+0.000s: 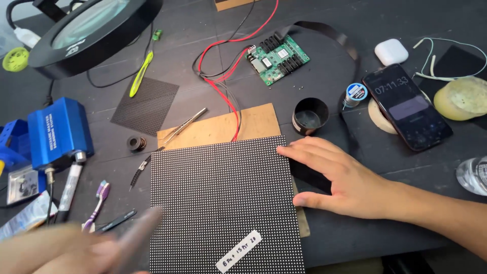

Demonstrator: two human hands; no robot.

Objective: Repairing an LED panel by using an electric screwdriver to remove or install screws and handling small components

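Head view: the square LED matrix panel (225, 203), black and finely dotted, lies flat over a brown board (223, 126) at the desk's near edge. The right hand (340, 177) rests open, fingers spread, fingertips touching the panel's right edge. The left hand (76, 251), blurred at the panel's lower left, pinches a slim tool; its grip is unclear. Behind the panel's right corner stands a round black cup (310, 115), shallow and dark inside.
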